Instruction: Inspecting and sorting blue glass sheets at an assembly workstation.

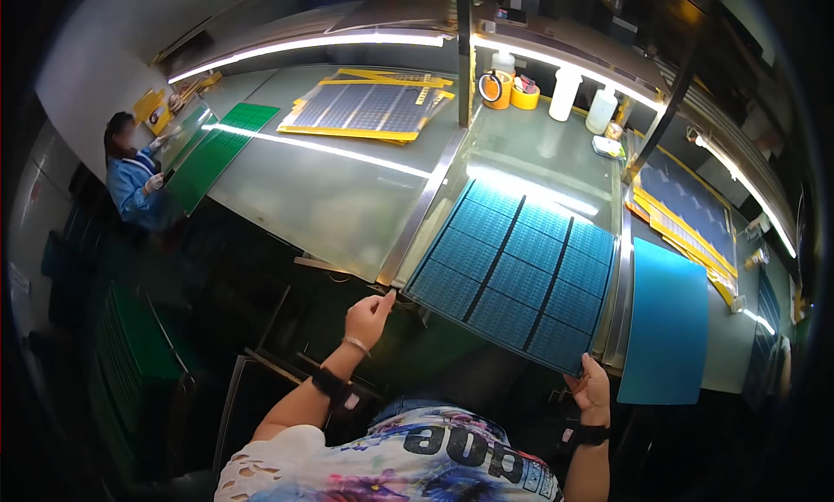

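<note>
Under bright strip lights (391, 39), a glossy table (534, 150) bears the blue gridded panel (512, 276), right of centre in the frame; the right hand (593, 389) pinches its lower-right corner, the left hand's (369, 318) fingers (383, 304) bunch at the lower-left, their hold unclear; best keep both corners level, without flexing it

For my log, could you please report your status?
Right hand gripping blue gridded panel, near-right corner. Left hand by near-left corner, contact unclear. Plain blue sheet at right.
</note>
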`<action>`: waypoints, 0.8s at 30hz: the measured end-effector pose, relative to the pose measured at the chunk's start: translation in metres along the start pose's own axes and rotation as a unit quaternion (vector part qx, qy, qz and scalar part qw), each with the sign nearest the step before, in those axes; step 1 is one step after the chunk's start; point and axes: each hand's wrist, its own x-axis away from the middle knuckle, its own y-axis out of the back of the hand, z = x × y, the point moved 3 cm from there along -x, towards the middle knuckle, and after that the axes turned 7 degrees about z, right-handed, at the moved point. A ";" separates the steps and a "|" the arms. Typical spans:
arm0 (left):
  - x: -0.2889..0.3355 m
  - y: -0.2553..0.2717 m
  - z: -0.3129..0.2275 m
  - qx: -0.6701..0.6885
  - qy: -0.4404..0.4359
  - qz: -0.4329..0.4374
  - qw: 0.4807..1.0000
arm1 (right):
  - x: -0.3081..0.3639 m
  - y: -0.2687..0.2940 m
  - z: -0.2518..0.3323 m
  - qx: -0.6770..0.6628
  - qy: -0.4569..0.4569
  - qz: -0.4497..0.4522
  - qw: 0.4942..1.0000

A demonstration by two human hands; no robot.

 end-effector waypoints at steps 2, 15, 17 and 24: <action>-0.008 -0.013 -0.005 0.296 0.185 0.074 0.934 | 0.004 -0.009 0.007 0.039 -0.050 0.038 0.997; -0.021 -0.053 -0.164 0.469 -0.222 0.242 0.820 | 0.124 0.003 0.114 0.012 0.262 -0.004 0.965; -0.010 -0.050 -0.230 0.489 -0.283 0.329 0.757 | 0.141 0.019 0.153 0.087 0.385 -0.018 0.919; -0.033 -0.124 -0.196 -0.140 -0.472 0.305 0.815 | 0.080 0.066 0.417 -0.094 0.467 0.112 0.872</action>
